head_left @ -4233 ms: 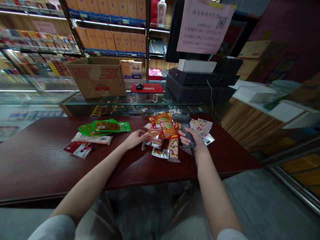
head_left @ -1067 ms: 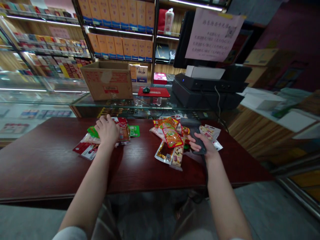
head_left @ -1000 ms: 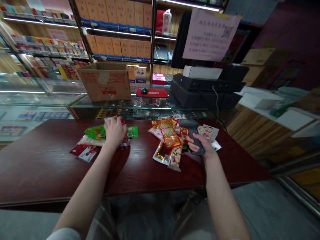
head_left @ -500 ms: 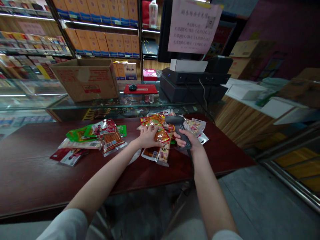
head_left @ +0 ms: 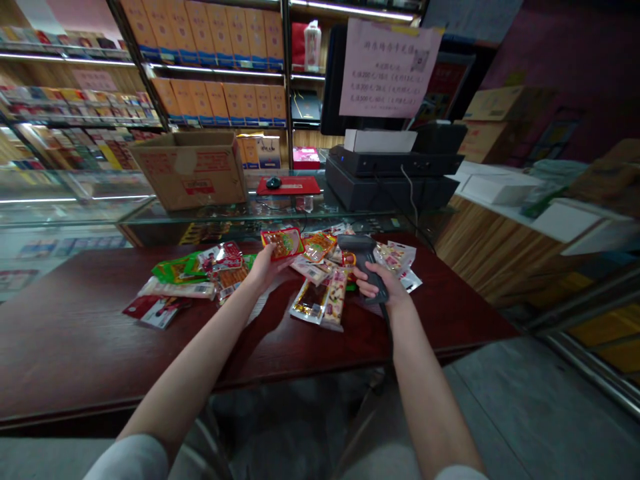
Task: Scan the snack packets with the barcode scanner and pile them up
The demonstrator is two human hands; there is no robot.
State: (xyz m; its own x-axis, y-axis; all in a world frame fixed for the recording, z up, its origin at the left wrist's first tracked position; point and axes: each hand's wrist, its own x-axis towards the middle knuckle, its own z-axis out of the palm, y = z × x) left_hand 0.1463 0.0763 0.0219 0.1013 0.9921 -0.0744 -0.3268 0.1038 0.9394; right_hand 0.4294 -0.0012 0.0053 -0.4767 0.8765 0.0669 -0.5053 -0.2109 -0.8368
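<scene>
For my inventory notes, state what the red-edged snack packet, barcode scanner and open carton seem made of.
Red-edged snack packet: probably glossy plastic film, judging by its shiny highlights. Barcode scanner: likely hard matte plastic, given its dark, dull body. Open carton: apparently matte cardboard, with plain brown walls.

The table (head_left: 80,353) carries a wrapped bar (head_left: 335,298), a brown packet (head_left: 309,302) beside its left edge, a red-and-white packet (head_left: 156,312) further left.

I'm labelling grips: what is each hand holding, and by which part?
The left hand holds a red-edged snack packet by its lower-left edge; the right hand holds a handheld barcode scanner by its handle.
</scene>
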